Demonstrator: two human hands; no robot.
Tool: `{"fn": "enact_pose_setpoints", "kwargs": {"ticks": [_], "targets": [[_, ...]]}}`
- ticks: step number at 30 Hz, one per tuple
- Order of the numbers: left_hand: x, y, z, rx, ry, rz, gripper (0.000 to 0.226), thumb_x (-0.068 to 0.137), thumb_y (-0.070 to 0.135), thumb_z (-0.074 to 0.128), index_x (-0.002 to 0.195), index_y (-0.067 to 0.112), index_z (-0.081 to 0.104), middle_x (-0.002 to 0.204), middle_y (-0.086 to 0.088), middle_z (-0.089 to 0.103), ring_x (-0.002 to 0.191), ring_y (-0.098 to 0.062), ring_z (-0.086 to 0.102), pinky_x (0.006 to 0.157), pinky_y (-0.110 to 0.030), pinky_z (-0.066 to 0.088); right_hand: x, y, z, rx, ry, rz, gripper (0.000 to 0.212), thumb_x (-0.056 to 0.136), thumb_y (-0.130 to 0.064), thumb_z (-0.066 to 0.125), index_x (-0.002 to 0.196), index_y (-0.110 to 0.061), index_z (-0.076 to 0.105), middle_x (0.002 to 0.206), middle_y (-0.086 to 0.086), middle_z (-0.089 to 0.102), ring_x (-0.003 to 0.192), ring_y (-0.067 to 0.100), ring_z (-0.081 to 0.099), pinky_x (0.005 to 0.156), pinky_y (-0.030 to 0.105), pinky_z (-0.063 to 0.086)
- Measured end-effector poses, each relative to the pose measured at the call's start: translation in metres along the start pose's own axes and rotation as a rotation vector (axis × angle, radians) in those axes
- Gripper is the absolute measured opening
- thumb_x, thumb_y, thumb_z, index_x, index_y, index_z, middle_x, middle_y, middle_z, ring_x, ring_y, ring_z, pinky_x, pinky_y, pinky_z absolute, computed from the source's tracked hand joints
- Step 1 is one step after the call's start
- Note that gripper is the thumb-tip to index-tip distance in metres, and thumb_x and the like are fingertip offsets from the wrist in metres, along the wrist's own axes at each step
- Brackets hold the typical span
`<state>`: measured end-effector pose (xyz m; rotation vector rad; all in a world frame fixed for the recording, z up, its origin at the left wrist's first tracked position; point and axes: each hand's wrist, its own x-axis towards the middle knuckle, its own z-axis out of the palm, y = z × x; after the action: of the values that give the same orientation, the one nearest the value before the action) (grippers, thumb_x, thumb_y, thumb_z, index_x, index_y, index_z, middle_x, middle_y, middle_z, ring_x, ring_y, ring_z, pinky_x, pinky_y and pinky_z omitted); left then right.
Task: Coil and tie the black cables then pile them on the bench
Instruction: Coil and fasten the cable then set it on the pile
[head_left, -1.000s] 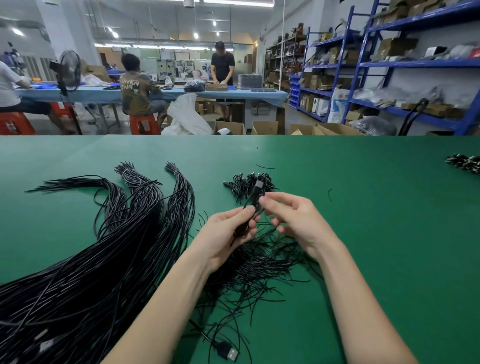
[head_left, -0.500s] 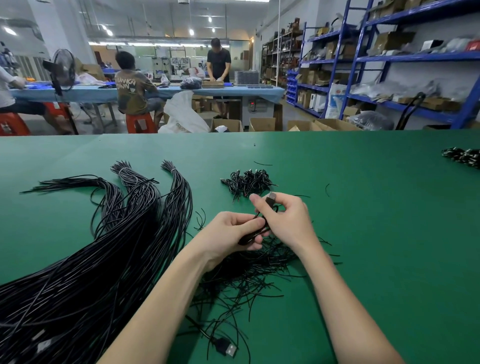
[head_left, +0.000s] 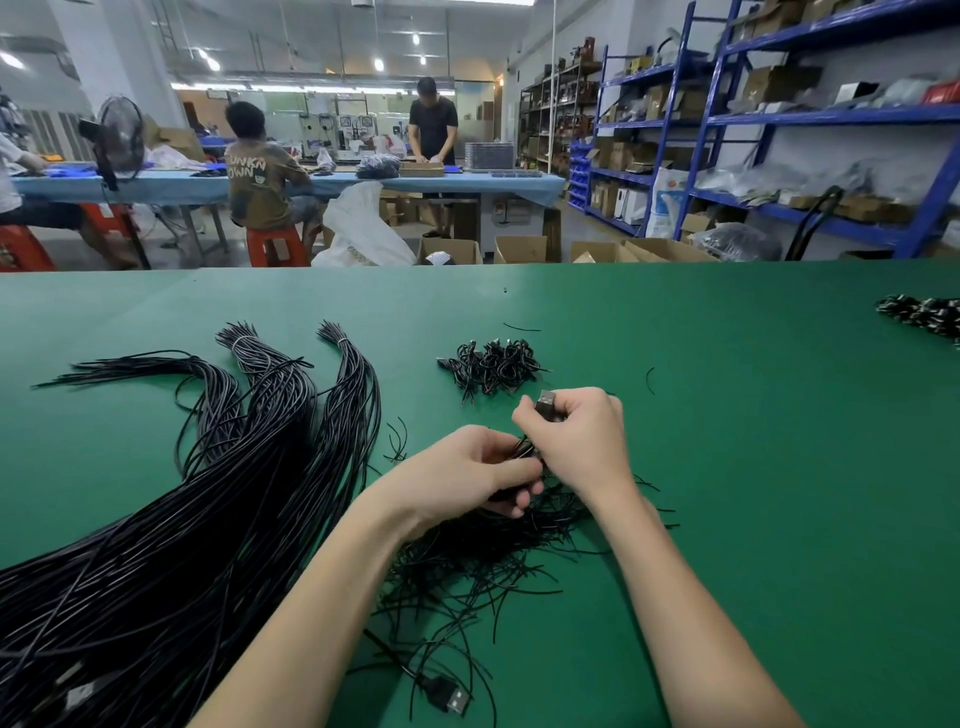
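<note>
My left hand (head_left: 467, 475) grips a small coiled black cable (head_left: 524, 452) over the green bench (head_left: 753, 467). My right hand (head_left: 576, 439) is curled round the cable's upper end, with its silver USB plug (head_left: 545, 402) sticking out above the fingers. The coil itself is mostly hidden between the two hands. A small pile of tied cable coils (head_left: 493, 366) lies just beyond my hands. Long uncoiled black cables (head_left: 208, 509) in big bundles spread across the left of the bench.
Thin black tie wires (head_left: 483, 566) lie scattered under my forearms, with a loose USB plug (head_left: 452, 699) near the front edge. Another dark heap of parts (head_left: 924, 314) sits at the far right. Beyond the bench are people at a blue table, cartons and blue shelving.
My right hand has closed in over the left and curled round the cable's plug end. Both hands have sunk lower toward the tie wires.
</note>
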<state>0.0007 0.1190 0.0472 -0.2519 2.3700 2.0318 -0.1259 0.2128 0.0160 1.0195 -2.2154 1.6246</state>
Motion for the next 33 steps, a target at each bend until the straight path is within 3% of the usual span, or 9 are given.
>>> {"fn": "enact_pose_setpoints", "kwargs": {"ticks": [5,8,12,17,22,24,29,31,33], "targets": [[-0.001,0.002,0.004,0.725,0.123,0.115,0.022,0.099,0.028,0.059,0.085,0.011,0.059,0.074,0.004,0.068,0.059,-0.004,0.056,0.064,-0.021,0.048,0.004,0.004,-0.003,-0.079,-0.041,0.104,0.040,0.077,-0.031,0.064,0.045,-0.019,0.043,0.041,-0.006,0.022,0.045,0.013,0.022,0.042,0.024,0.023],[0.001,0.001,0.008,0.909,0.149,0.156,0.025,0.101,0.032,0.055,0.087,0.012,0.056,0.078,0.001,0.068,0.065,-0.012,0.057,0.063,-0.026,0.043,0.004,0.006,-0.005,-0.089,-0.061,0.147,0.044,0.079,-0.027,0.065,0.044,-0.018,0.041,0.041,-0.008,0.022,0.045,0.013,0.022,0.041,0.024,0.022],[0.004,0.000,0.009,0.699,0.153,0.138,0.032,0.106,0.020,0.041,0.090,0.001,0.061,0.081,-0.001,0.074,0.068,-0.015,0.069,0.074,-0.026,0.054,0.005,0.003,-0.005,-0.075,-0.043,0.108,0.044,0.082,-0.027,0.067,0.045,-0.020,0.043,0.041,-0.007,0.023,0.045,0.012,0.022,0.042,0.023,0.023],[0.003,-0.004,0.007,0.272,0.030,0.092,0.036,0.109,0.015,0.035,0.095,-0.005,0.061,0.075,-0.004,0.060,0.064,-0.016,0.056,0.068,-0.027,0.053,0.001,0.000,-0.007,0.036,-0.043,0.045,0.049,0.085,-0.027,0.069,0.045,-0.018,0.041,0.040,-0.010,0.024,0.039,0.009,0.024,0.041,0.017,0.023],[-0.001,-0.005,0.008,-0.162,-0.145,0.055,0.028,0.109,0.019,0.038,0.100,0.002,0.057,0.074,-0.001,0.050,0.062,-0.011,0.050,0.066,-0.023,0.049,0.000,0.001,-0.010,0.271,-0.090,0.052,0.057,0.081,-0.044,0.067,0.051,-0.008,0.035,0.048,0.004,0.031,0.045,0.020,0.034,0.043,0.043,0.030],[0.000,-0.008,0.007,-0.234,-0.161,0.033,0.024,0.108,0.019,0.040,0.102,0.002,0.056,0.074,0.000,0.046,0.062,-0.010,0.047,0.066,-0.022,0.047,-0.001,0.001,-0.009,0.283,-0.088,0.057,0.057,0.080,-0.048,0.066,0.050,-0.010,0.035,0.048,0.004,0.030,0.044,0.019,0.033,0.041,0.042,0.031],[0.006,-0.015,0.004,-0.270,-0.109,0.024,0.023,0.106,0.020,0.046,0.102,0.003,0.061,0.073,0.003,0.046,0.065,-0.009,0.047,0.069,-0.022,0.048,0.002,0.004,-0.006,0.304,-0.136,0.120,0.064,0.080,-0.063,0.069,0.051,-0.010,0.045,0.046,0.010,0.043,0.033,0.022,0.049,0.041,0.033,0.039],[0.010,-0.018,0.002,-0.316,-0.043,0.011,0.023,0.106,0.019,0.047,0.101,0.004,0.063,0.071,0.003,0.048,0.064,-0.009,0.047,0.067,-0.022,0.048,0.006,0.005,-0.011,0.268,-0.207,0.223,0.075,0.079,-0.082,0.058,0.064,-0.008,0.060,0.053,0.013,0.057,0.042,0.021,0.054,0.050,0.030,0.042],[0.014,-0.023,-0.003,-0.394,0.090,-0.018,0.022,0.106,0.018,0.047,0.102,0.003,0.063,0.069,0.003,0.050,0.062,-0.009,0.048,0.066,-0.023,0.047,0.009,0.007,-0.022,0.184,-0.271,0.306,0.072,0.088,-0.083,0.042,0.081,-0.017,0.071,0.065,-0.001,0.071,0.048,0.014,0.057,0.052,0.023,0.043]]}}
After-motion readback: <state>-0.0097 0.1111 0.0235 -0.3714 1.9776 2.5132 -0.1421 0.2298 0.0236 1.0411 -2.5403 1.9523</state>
